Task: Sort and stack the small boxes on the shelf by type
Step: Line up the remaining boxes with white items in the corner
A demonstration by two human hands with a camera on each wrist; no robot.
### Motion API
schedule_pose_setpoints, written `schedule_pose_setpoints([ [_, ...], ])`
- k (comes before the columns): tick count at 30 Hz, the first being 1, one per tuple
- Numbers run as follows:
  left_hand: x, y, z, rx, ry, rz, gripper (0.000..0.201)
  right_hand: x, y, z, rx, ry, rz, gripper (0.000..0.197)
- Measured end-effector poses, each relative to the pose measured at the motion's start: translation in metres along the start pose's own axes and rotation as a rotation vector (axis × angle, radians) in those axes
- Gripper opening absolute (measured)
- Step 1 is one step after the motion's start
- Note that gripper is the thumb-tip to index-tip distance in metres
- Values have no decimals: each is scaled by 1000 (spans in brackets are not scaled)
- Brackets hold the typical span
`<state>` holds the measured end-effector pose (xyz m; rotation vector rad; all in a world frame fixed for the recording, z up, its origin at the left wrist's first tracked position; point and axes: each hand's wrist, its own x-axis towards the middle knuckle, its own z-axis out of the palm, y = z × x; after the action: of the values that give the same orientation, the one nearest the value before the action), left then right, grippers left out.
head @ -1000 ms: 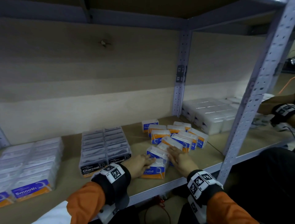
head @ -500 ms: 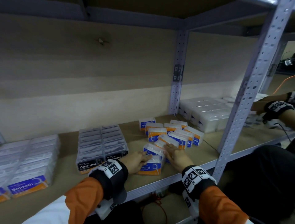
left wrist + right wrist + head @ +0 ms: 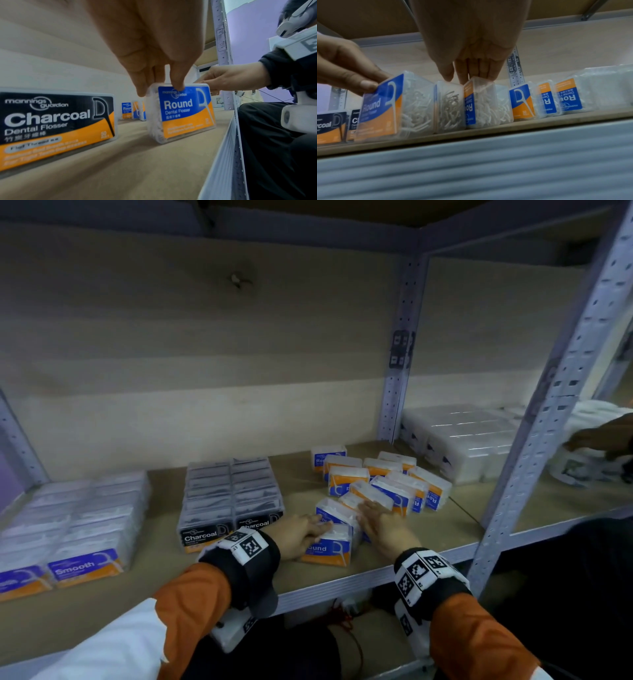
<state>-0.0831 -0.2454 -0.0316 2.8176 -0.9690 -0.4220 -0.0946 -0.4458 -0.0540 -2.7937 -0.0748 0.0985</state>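
Several loose blue-and-orange Round flosser boxes (image 3: 387, 484) lie scattered on the wooden shelf (image 3: 445, 529). One Round box (image 3: 327, 547) (image 3: 185, 112) (image 3: 380, 108) stands upright near the front edge. My left hand (image 3: 305, 530) (image 3: 159, 89) pinches its top, thumb on the label and fingers behind. Just right of it, my right hand (image 3: 373, 515) (image 3: 462, 78) lies with straight fingers on the tops of the two boxes behind it. A stacked block of black Charcoal boxes (image 3: 233, 501) (image 3: 51, 119) stands to the left.
A stacked block of Smooth boxes (image 3: 78, 529) sits at far left. White boxes (image 3: 459, 440) are stacked in the neighbouring bay beyond the back post. A metal upright (image 3: 534, 440) stands at front right. Another person's hand (image 3: 596, 440) reaches in at far right.
Both my hands stay on the same Round boxes with hardly any movement. The other person's arm at far right has shifted.
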Motion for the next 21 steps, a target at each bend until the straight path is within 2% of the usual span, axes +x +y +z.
schedule_pose_setpoints([
  [21,-1,-2,0,-8,11,2,48,3,0,-2,-24,-13,-30,48],
])
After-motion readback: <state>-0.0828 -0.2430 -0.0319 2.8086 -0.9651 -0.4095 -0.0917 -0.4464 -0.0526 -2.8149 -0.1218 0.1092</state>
